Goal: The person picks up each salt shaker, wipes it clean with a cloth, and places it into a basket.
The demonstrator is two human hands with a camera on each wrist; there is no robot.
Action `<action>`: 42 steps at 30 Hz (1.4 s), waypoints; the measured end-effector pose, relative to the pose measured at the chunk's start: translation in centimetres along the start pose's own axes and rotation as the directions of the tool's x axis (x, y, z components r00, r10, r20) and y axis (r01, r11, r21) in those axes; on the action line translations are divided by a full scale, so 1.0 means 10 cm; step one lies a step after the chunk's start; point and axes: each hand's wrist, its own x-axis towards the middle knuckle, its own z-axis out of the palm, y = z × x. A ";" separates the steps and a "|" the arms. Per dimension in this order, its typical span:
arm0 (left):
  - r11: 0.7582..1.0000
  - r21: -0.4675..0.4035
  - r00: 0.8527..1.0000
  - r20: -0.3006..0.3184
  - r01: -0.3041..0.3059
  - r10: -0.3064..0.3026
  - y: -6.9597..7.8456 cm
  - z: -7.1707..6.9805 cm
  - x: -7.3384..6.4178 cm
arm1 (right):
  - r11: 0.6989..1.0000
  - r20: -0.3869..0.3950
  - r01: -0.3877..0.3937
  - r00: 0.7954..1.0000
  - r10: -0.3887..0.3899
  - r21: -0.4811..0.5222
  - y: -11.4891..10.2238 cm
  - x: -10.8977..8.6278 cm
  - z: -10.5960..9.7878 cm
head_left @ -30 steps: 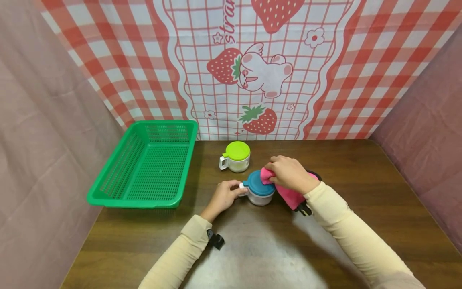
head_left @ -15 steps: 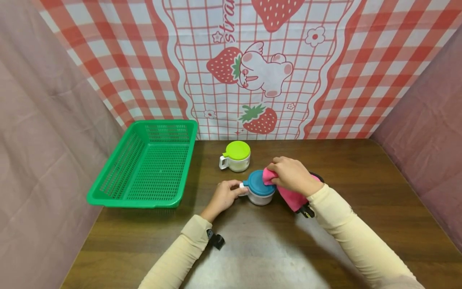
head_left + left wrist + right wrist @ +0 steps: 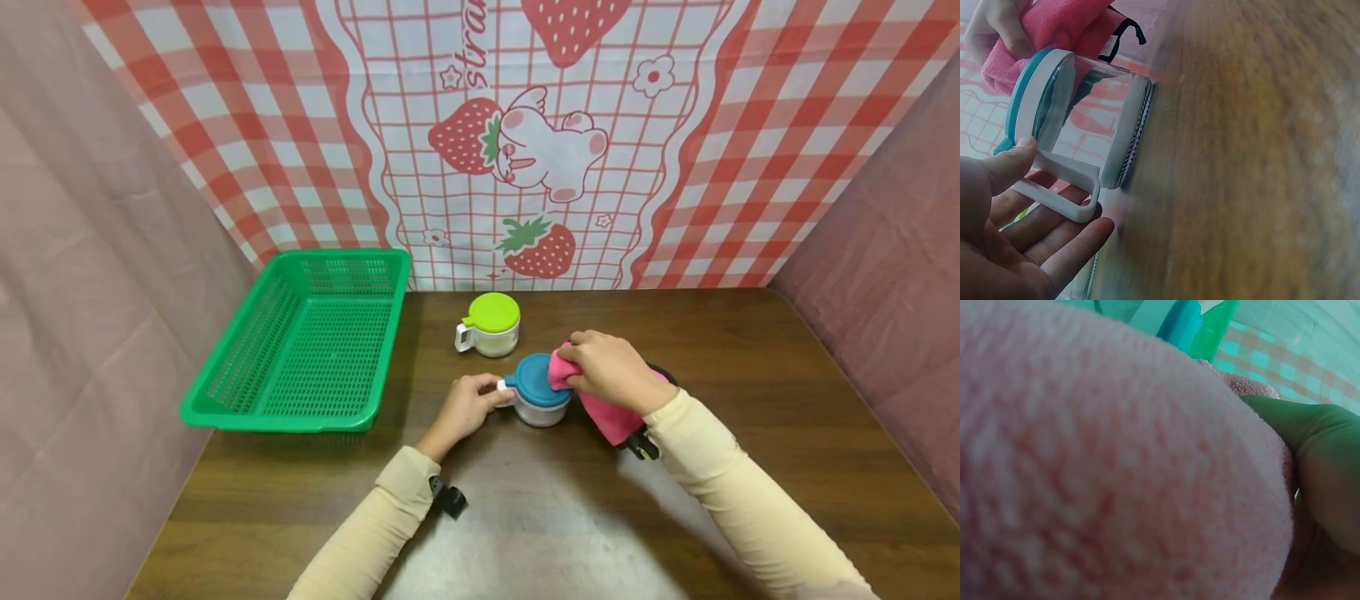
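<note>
Blue-lidded jar [image 3: 540, 402] upright on the wooden table [image 3: 300, 508], roughly mid-table, between my two hands, white handle [image 3: 1067, 167] pointing to my left. My left hand [image 3: 465, 410] has it by that handle: thumb pressed on the near side of the grip, a finger or two behind it, so a light pinch; the little finger sticks out, loosely bent, not wrapped round anything. Jar walls look clear in the left wrist view, pale band at the base.

My right hand [image 3: 611, 367] grips a pink cloth [image 3: 611, 419], thumb and fingers curled in on a bunched part; fingertips mostly buried, so can't tell exactly how tight. Bunched end sits on the right side of the blue lid [image 3: 531, 379], rest of the cloth hangs down just right of the jar. Fuzzy pile fills most of the right wrist view.

Green-lidded jar [image 3: 495, 335] upright too, behind the blue one and a bit left, apart from it, near my left fingers but not touched; handle also to the left. Green basket [image 3: 281, 422] at far left of the table, mesh sides. Strawberry-print backdrop [image 3: 555, 158] behind. Cream sleeves [image 3: 742, 492] on both arms, black strap piece [image 3: 452, 501] by my left wrist.
</note>
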 end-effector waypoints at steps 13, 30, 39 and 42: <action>1.000 0.001 1.000 -0.001 -0.007 0.007 0.02 -0.01 0.00 | 1.000 -0.006 0.009 1.000 -0.009 -0.008 -0.05 -0.04 0.00; 1.000 0.012 1.000 -0.003 -0.013 0.013 0.02 -0.01 -0.02 | 1.000 -0.002 0.025 1.000 -0.025 -0.002 -0.10 -0.01 0.00; 1.000 0.011 1.000 -0.011 -0.020 0.020 0.04 -0.01 -0.02 | 0.999 -0.004 0.040 0.999 -0.040 -0.002 -0.13 0.02 0.00; 1.000 0.016 1.000 -0.012 -0.022 0.023 0.03 -0.02 -0.02 | 0.999 -0.001 0.043 0.999 -0.043 -0.001 -0.14 0.04 0.00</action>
